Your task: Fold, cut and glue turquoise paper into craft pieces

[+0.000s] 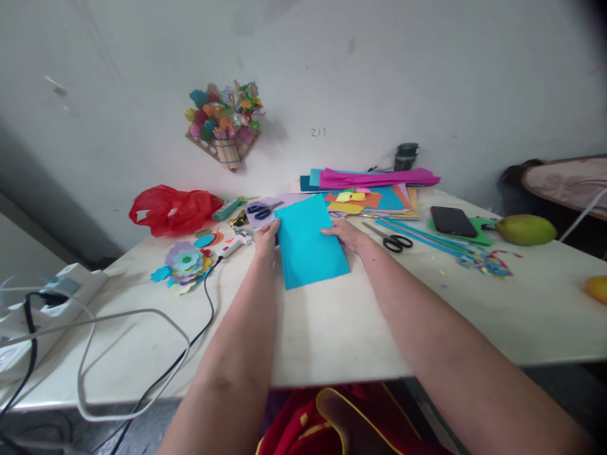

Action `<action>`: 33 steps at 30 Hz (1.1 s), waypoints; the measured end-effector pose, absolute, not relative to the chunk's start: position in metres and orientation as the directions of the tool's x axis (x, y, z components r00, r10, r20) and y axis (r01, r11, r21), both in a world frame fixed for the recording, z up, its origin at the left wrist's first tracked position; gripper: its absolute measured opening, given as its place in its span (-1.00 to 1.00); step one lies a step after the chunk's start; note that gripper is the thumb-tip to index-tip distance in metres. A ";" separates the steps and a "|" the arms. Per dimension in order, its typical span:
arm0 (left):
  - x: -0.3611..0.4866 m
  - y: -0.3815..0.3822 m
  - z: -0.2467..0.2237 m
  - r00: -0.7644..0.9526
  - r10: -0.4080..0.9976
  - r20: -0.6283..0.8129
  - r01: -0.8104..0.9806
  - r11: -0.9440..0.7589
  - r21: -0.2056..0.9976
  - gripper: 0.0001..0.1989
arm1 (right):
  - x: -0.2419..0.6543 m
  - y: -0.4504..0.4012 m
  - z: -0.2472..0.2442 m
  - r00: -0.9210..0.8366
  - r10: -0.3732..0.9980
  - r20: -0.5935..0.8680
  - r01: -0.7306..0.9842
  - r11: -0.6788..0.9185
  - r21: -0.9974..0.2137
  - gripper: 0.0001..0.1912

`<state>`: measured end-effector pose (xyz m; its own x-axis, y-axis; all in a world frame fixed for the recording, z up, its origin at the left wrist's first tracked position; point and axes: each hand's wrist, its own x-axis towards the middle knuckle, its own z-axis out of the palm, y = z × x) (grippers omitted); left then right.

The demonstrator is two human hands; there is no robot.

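Note:
A blue rectangular sheet of craft paper (pixel 310 246) is held up above the table, tilted slightly. My left hand (pixel 266 239) grips its left edge, the thumb on the front face and the other fingers mostly hidden. On the right edge, my right hand (pixel 348 235) pinches the sheet with its thumb on the front and fingers behind. Just left of my left hand lies a white glue gun (pixel 236 244). Black-handled scissors (pixel 396 242) rest to the right of my right hand, beside thin blue paper strips (pixel 422 237).
Paper flower cutouts (pixel 186 261), a red plastic bag (pixel 173 212) and more scissors (pixel 260 210) lie left. Colored sheets (pixel 393 201) are stacked behind. A phone (pixel 453 221) and green fruit (pixel 526 230) sit right. Cables and a power strip (pixel 71 303) occupy the left edge.

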<state>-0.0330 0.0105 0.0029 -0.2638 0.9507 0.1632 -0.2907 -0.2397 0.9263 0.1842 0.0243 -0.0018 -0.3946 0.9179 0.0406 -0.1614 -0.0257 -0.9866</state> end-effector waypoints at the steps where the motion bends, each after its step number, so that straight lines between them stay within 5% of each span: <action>1: -0.033 0.011 0.002 -0.277 0.943 0.182 -0.293 -0.264 0.919 -0.64 | 0.185 0.026 -0.003 -0.409 0.912 0.042 -0.147 -0.020 -0.989 -0.73; 16: -0.040 0.013 0.010 -0.456 0.889 0.046 -0.462 -0.281 0.841 -0.74 | 0.194 0.024 -0.003 -0.461 0.887 0.027 -0.157 -0.051 -0.986 -0.65; 28: -0.033 0.010 0.004 -0.051 0.999 0.016 -0.234 -0.027 0.972 -0.78 | 0.199 0.033 -0.005 -0.110 0.979 0.172 -0.180 0.150 -0.972 -0.71; 33: -0.031 0.007 0.005 -0.108 0.994 0.004 -0.143 -0.020 0.990 -0.76 | 0.201 0.034 -0.006 0.007 0.977 0.213 -0.170 0.212 -0.963 -0.72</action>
<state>-0.0314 0.0075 0.0053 -0.1081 0.9941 0.0041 -0.1427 -0.0196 0.9896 0.2013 0.0344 -0.0058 0.0066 0.9769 0.2135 -0.1698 0.2115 -0.9625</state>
